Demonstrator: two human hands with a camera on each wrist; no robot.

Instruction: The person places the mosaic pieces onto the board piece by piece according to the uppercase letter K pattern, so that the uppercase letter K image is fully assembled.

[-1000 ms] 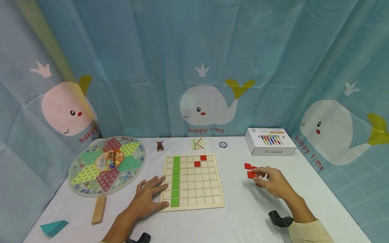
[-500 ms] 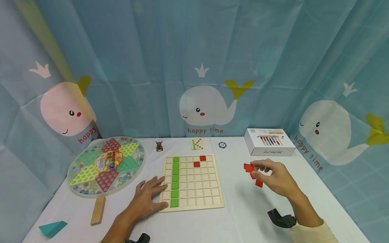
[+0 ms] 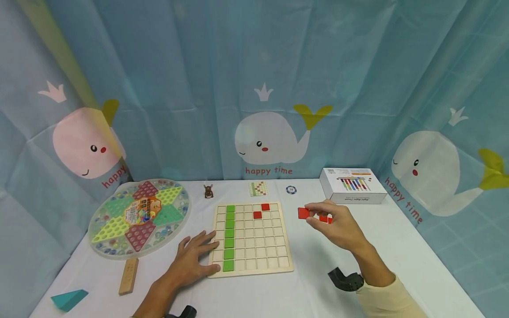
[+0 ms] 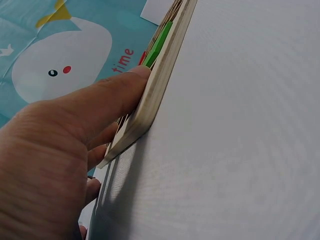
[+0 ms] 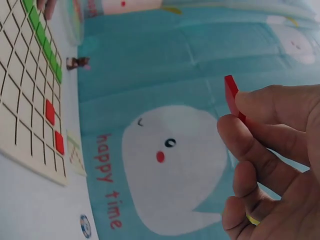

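A wooden grid board (image 3: 258, 242) lies flat on the table, with a column of green square tiles (image 3: 229, 233) near its left side. Two red tiles sit diagonally in its upper right cells, the lower one (image 3: 257, 215) left of the upper one (image 3: 265, 206). My left hand (image 3: 191, 261) rests on the board's left edge, fingers spread; in the left wrist view the thumb (image 4: 115, 97) touches the rim. Between thumb and fingertips my right hand (image 3: 338, 224) pinches a red square tile (image 5: 230, 94), held above the table right of the board. Loose red tiles (image 3: 323, 219) show partly behind that hand.
Behind the board lie a small pattern card (image 3: 259, 189), a poker chip (image 3: 291, 190) and a brown animal figurine (image 3: 208, 191). A white box (image 3: 353, 185) stands back right. Leftward are a round star-patterned game board (image 3: 171, 194), a wooden block (image 3: 129, 276) and a teal wedge (image 3: 69, 300).
My right hand has picked a red tile from the loose group and carried it left toward the board. The left hand stays in place on the board's edge.
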